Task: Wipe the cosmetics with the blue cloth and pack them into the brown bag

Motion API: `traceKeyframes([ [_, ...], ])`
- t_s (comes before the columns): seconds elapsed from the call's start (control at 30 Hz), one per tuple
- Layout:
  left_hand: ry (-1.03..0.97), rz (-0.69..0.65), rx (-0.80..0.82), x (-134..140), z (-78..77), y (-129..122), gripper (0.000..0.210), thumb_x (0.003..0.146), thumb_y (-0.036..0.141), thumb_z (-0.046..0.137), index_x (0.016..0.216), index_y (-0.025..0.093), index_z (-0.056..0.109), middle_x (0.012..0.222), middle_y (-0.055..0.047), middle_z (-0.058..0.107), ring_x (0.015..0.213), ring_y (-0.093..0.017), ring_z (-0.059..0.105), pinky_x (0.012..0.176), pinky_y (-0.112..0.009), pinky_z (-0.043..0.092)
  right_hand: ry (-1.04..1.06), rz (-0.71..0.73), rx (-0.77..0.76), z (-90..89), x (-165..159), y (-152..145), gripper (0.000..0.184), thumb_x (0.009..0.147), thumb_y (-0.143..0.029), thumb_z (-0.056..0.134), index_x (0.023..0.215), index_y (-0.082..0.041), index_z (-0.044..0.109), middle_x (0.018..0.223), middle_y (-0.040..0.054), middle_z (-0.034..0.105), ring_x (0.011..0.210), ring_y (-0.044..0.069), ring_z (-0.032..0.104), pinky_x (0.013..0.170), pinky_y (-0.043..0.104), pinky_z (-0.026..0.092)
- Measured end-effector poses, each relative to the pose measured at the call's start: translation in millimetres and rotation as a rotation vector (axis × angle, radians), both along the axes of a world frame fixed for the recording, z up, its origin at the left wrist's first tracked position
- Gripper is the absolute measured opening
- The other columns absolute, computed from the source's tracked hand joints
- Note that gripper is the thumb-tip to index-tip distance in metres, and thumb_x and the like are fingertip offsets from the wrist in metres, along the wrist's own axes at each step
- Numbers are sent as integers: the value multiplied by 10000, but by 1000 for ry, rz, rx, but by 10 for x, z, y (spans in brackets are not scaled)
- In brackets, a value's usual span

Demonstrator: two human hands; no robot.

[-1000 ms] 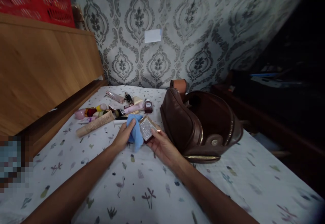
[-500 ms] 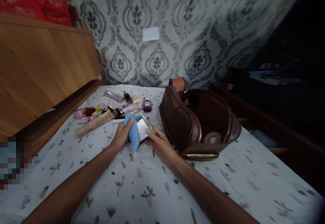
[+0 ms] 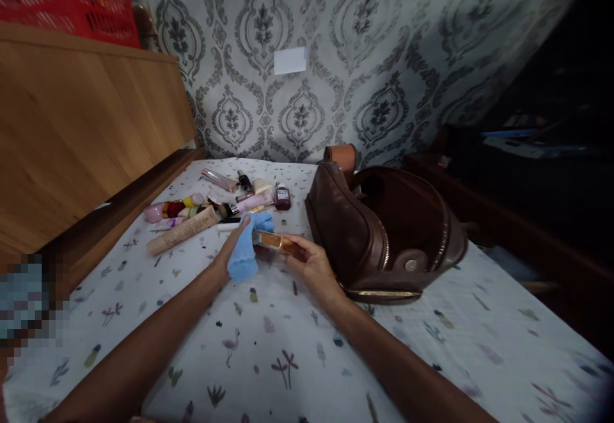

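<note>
My right hand (image 3: pixel 314 268) grips one end of a flat makeup case (image 3: pixel 275 241), which is turned edge-on and shows a gold side. A light blue cloth (image 3: pixel 244 260) is held in my left hand (image 3: pixel 227 258), bunched against the other end of the case. The cloth covers most of the left fingers. Both hands are above the patterned sheet, just left of a brown leather bag (image 3: pixel 336 228) whose zipped top gapes open. Close to the left hand lies a beige squeeze tube (image 3: pixel 182 232).
Several cosmetics lie behind the hands, among them a pink tube (image 3: pixel 254 201) and a small dark red bottle (image 3: pixel 283 198). A wooden cabinet (image 3: pixel 91 96) with a red plastic basket (image 3: pixel 91 0) on it stands at left. Patterned wallpaper (image 3: pixel 330 90) covers the wall behind.
The makeup case has tipped from showing its silver, sparkling face to showing its narrow edge. My left hand and the cloth have shifted slightly left and wrap the case's left end.
</note>
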State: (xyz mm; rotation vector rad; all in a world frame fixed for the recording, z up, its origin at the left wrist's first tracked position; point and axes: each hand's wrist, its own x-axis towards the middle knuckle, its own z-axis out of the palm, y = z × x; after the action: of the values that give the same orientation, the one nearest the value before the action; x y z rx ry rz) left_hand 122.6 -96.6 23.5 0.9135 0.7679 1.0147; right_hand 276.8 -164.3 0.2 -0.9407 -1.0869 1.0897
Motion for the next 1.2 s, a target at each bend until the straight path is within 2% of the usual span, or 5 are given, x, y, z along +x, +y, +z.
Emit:
traceKeyframes([
  [0.27,37,-65,-83,17,-81,-4,607,721,726,644,963,173,702,817,-63,722,689,-216,670,629,-341,537,18,15,-47,3,27,-15,364,641,-240,792,1002,-242,742,991,27,748,937,224,677,900,391,516],
  [0.57,69,36,114,-35,-155,-39,472,613,573,815,702,147,634,597,21,600,553,-116,529,541,-239,403,-285,9,170,13,-45,-68,327,737,-305,745,1053,-220,732,1047,68,740,954,239,687,895,386,538],
  [0.73,67,86,170,-50,-159,-4,431,573,465,867,792,149,674,653,26,636,596,-122,548,576,-237,401,-389,-41,208,41,-54,-94,296,770,-325,716,1050,-230,731,1051,75,733,967,243,683,899,383,533],
  [0.93,56,109,176,-56,-185,74,460,521,394,903,880,169,724,668,29,649,670,-147,589,636,-245,437,-251,-13,83,51,-65,-71,387,737,-434,748,1033,-188,709,1002,82,752,918,258,688,834,372,543],
  [1.2,32,73,78,-22,-92,-81,549,618,633,794,859,146,720,727,-27,700,660,-163,622,659,-283,494,-32,-58,-177,24,-74,-39,445,640,-551,798,824,-160,693,711,62,701,662,208,623,599,305,483],
])
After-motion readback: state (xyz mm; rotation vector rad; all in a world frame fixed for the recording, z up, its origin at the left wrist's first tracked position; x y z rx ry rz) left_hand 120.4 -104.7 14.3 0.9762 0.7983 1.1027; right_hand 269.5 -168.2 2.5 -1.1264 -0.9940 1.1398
